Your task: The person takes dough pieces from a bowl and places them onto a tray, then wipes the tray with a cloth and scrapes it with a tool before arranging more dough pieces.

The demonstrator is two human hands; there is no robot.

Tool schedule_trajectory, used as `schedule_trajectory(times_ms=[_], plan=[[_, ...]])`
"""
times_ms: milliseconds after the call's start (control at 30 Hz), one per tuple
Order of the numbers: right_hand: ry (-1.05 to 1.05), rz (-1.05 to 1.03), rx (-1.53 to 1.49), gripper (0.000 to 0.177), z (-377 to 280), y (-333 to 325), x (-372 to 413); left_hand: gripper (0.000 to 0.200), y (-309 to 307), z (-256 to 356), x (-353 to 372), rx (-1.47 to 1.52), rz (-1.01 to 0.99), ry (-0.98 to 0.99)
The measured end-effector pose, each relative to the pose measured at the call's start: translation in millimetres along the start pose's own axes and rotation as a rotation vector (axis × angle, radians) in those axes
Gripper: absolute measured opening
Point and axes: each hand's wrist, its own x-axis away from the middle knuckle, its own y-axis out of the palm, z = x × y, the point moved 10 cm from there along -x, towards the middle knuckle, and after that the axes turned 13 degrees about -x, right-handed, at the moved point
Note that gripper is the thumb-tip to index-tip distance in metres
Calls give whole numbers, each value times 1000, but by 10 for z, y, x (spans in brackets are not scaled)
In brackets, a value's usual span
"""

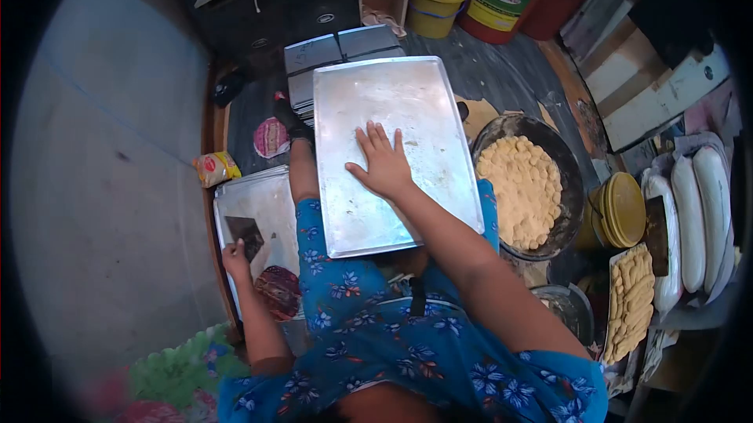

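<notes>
A silver baking tray [345, 211] lies across my lap. My right hand [384, 163] rests flat on its surface, fingers spread. Off to the left, my left hand [235, 258] is closed around the edge of a dark, flat, rectangular scraper [246, 235]. Below the scraper is a stack of trays [274, 196] on the floor, with a dark red patterned cloth [278, 291] on it. To the right of my legs stands a wide dark basin [575, 180] full of pieces of dough [519, 188].
A tray of shaped dough [630, 301] stands at the right, near a yellow bucket [623, 207] and filled white bags [690, 219]. Large buckets [502, 0] line the back beside a black oven [282, 11]. Stacked metal sheets [314, 54] lie behind my tray. A packet [216, 169] sits by the left wall.
</notes>
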Motion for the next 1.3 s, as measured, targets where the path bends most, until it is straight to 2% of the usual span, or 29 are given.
schedule_trajectory(times_ms=[67, 167, 233, 300, 367, 400, 500, 567, 633, 667, 733, 800, 900, 967, 1067, 1167, 1267, 1300], plan=[[-60, 111, -129, 83, -52, -204, 49, 21, -294, 582, 187, 344, -24, 5], [-111, 150, -669, 87, -144, -441, 177, 17, -578, 1737, 631, 741, -152, 84], [-113, -86, -905, 92, -472, -548, 363, 19, -643, 2452, 1015, 908, -285, 150], [-178, -363, -1025, 91, -852, -688, 635, 26, -568, 2957, 1322, 923, -453, 264], [-169, -456, -1297, 85, -938, -676, 894, 30, -413, 3335, 1597, 948, -657, 339], [-176, -549, -1276, 74, -984, -775, 982, 27, -311, 3471, 1691, 884, -730, 406], [-38, -569, -1350, 64, -804, -951, 1194, 20, -126, 3977, 2049, 724, -859, 710], [35, -535, -1227, 52, -646, -1131, 1290, 45, 57, 4208, 2271, 655, -957, 816], [136, -556, -1089, 47, -457, -1248, 1363, 39, 123, 4450, 2389, 617, -940, 927], [16, -415, -986, 48, -413, -1433, 1335, 36, 145, 4554, 2421, 598, -931, 984], [-210, -135, -773, 52, -396, -1775, 1438, 47, 350, 4529, 2208, 227, -626, 995], [-157, -116, -432, 56, -227, -1776, 1558, 65, 510, 4420, 2010, -208, -368, 947], [-121, -193, -63, 54, 15, -1507, 1809, 71, 758, 4044, 1712, -474, -165, 832], [-144, -294, 102, 51, 122, -1192, 2013, 79, 878, 3839, 1604, -526, -232, 695], [-129, -387, 137, 50, 112, -888, 2163, 84, 1063, 3503, 1443, -538, -277, 586], [-123, -442, 123, 64, 148, -761, 1947, 83, 1061, 3443, 1397, -423, -301, 583], [-71, -489, 62, 66, 227, -714, 1472, 83, 1048, 3443, 1394, -385, -271, 612], [-69, -415, -32, 63, 290, -711, 1281, 83, 1043, 3446, 1399, -386, -270, 610]])
